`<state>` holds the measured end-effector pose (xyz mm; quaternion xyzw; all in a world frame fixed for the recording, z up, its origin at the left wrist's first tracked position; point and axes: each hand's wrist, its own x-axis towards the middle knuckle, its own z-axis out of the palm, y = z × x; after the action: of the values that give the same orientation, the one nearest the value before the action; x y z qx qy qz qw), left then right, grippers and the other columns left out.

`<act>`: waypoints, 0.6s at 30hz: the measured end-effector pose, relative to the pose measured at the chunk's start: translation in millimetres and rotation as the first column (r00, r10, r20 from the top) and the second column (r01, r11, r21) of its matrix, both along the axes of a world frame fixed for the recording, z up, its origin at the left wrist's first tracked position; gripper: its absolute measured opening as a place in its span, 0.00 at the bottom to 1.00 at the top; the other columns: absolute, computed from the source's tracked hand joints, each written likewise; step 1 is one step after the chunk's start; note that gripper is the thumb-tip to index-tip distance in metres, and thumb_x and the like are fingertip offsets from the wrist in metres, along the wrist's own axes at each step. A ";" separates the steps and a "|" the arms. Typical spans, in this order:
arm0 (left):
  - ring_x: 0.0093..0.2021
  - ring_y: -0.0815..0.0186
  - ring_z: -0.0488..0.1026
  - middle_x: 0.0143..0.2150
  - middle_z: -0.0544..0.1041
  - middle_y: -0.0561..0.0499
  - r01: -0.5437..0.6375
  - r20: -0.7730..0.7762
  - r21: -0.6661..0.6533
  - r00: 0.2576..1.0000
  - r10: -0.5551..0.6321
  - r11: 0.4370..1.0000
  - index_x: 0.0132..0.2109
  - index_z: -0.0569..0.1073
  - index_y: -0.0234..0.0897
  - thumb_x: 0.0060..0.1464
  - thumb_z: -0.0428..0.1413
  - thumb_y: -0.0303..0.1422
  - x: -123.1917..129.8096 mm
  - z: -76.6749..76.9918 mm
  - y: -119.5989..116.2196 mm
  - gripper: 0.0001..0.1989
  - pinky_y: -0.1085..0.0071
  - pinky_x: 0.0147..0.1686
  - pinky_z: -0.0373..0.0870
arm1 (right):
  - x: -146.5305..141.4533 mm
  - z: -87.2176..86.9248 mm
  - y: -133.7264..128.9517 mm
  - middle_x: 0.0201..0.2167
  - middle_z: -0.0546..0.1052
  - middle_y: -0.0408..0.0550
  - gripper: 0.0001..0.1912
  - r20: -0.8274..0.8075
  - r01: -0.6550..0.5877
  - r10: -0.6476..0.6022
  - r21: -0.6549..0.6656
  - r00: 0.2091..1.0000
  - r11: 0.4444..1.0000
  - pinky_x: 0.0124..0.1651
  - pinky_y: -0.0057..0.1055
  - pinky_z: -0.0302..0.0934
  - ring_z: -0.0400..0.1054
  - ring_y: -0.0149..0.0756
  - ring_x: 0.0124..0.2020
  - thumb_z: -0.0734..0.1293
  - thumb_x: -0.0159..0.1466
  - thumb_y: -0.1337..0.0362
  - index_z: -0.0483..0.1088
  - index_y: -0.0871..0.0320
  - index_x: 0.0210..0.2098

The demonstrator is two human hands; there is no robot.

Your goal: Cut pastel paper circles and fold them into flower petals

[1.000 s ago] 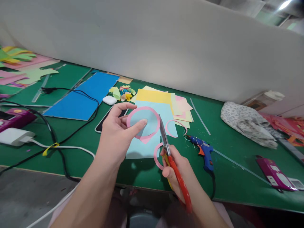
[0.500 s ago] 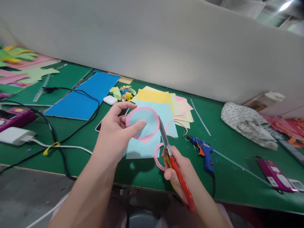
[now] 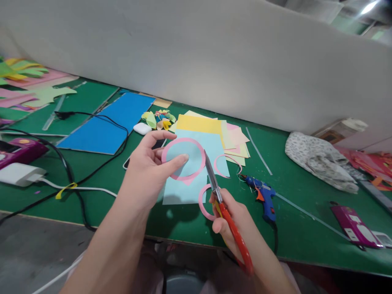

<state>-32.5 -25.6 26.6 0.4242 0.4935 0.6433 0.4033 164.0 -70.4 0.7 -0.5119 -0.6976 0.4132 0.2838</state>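
Observation:
My left hand (image 3: 153,165) pinches a pink paper ring (image 3: 202,153) at its left side, with the thumb in front and the index finger raised over the rim. Pale blue shows inside the ring; I cannot tell whether it is a disc or the sheet behind. In my right hand (image 3: 234,218) are red-handled scissors (image 3: 234,230), blades pointing up with the tip by the ring's right edge. A curved pink paper strip (image 3: 202,203) hangs beside the blades. Below lies a light blue paper sheet (image 3: 177,196), and a thin pink paper loop (image 3: 215,165) rests to its right.
A blue glue gun (image 3: 261,194) lies right of the scissors. Stacked coloured papers (image 3: 199,122), paper flowers (image 3: 159,119) and a white case (image 3: 142,129) are behind. Left are a blue board (image 3: 107,124), black cables (image 3: 69,171) and a white charger (image 3: 21,174). A patterned cloth (image 3: 318,161) sits right.
Almost nothing differs. The ring and my left hand have shifted very slightly left, and the scissors stay beside the ring's right edge.

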 end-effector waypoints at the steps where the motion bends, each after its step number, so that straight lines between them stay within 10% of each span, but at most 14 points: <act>1: 0.18 0.75 0.64 0.20 0.70 0.59 0.000 0.002 -0.007 1.000 0.000 1.000 0.41 0.72 0.42 0.39 0.68 0.29 -0.4 0.4 -0.1 0.20 0.80 0.15 0.67 | 0.0 0.1 0.0 0.20 0.59 0.37 0.38 -0.002 0.001 -0.001 -0.004 1.000 1.000 0.23 0.26 0.50 0.46 0.29 0.21 0.55 0.48 0.25 0.63 0.54 0.34; 18: 0.17 0.75 0.65 0.19 0.71 0.60 0.045 0.007 -0.021 0.999 -0.045 0.999 0.41 0.72 0.40 0.38 0.67 0.27 -4.7 4.4 -0.7 0.20 0.81 0.15 0.66 | 8.7 1.7 1.5 0.20 0.55 0.35 0.36 -0.011 -0.077 0.076 -0.049 0.997 0.996 0.25 0.27 0.45 0.43 0.30 0.22 0.57 0.49 0.27 0.62 0.54 0.35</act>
<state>-37.2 -26.3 31.0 0.4287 0.4891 0.6304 0.4237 172.7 -68.9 2.4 -0.4898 -0.7051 0.4430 0.2582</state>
